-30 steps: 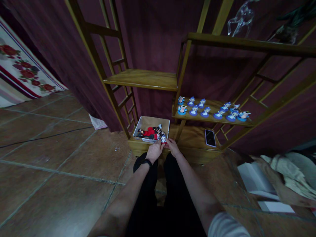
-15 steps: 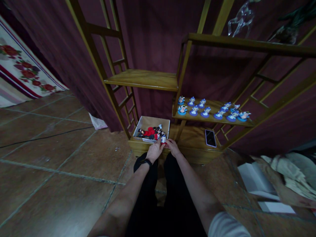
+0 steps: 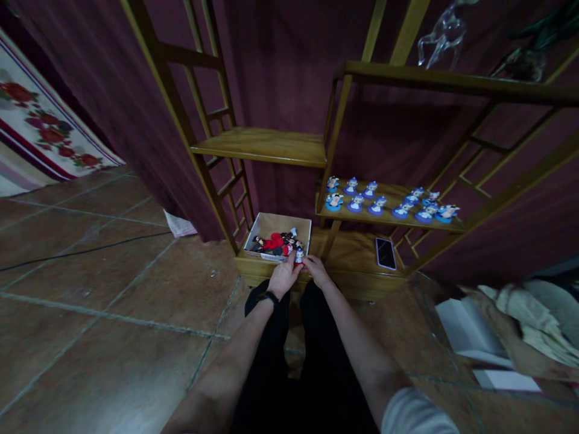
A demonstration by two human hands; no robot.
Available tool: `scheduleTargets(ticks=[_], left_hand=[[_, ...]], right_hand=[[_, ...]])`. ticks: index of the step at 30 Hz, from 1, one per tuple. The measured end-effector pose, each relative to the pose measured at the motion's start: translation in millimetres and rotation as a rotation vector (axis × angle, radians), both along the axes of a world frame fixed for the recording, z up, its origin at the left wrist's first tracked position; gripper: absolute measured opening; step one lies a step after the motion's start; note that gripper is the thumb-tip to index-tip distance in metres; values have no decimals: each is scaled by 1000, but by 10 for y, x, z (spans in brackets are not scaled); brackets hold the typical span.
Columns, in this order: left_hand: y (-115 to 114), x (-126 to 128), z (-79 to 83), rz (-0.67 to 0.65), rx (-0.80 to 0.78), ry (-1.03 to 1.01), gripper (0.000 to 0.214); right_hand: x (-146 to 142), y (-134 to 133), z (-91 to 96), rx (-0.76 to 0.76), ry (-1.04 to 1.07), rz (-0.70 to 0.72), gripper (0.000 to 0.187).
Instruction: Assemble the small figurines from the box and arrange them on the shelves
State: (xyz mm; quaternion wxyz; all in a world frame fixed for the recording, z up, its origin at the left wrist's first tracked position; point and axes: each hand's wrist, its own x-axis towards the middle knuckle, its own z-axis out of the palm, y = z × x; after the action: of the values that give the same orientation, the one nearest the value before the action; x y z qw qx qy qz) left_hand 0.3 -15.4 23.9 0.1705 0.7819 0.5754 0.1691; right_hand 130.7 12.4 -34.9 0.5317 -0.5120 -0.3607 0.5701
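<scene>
Between my two hands is a small figurine [image 3: 299, 256], white with a blue-purple top and a red base. My left hand [image 3: 284, 274] has its fingers closed on the figurine's left side. From the right, the fingertips of my right hand [image 3: 315, 269] pinch its base. Just beyond my hands stands an open white box [image 3: 296, 223], holding several red and black figurines [image 3: 274, 242] that lie jumbled together. On the shelf to the right, several blue and white figurines [image 3: 355, 203] stand upright on round bases.
A phone [image 3: 385, 253] lies on the low wooden ledge at right. The wooden shelf unit [image 3: 262, 144] rises in front of me, with a clear glass animal figure [image 3: 443, 35] on its upper shelf. White boxes [image 3: 470, 331] and cloth [image 3: 534, 313] lie on the floor at right.
The figurine has shifted very slightly between my fingers. Both hands stay in nearly the same place, and the box and shelf figurines look unchanged.
</scene>
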Motion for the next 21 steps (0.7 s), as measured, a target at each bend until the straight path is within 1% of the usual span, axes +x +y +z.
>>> scheduleTargets(ticks=[8,12,17,21], left_hand=[[44,-22,-19,-10,6,-105,53],[77,-32,-44,41,-19,-144,45],[110,-36,-71,95,-34,-124,32],[123,-44,-81,105,-36,-127,30]], right_hand=[[-2,2,-21,-1,-11,13,23],[-14,-12,-7,-3,-12,32,23],[-24,-25,11,13,-29,78,22],[-21,-31,20,24,-46,86,23]])
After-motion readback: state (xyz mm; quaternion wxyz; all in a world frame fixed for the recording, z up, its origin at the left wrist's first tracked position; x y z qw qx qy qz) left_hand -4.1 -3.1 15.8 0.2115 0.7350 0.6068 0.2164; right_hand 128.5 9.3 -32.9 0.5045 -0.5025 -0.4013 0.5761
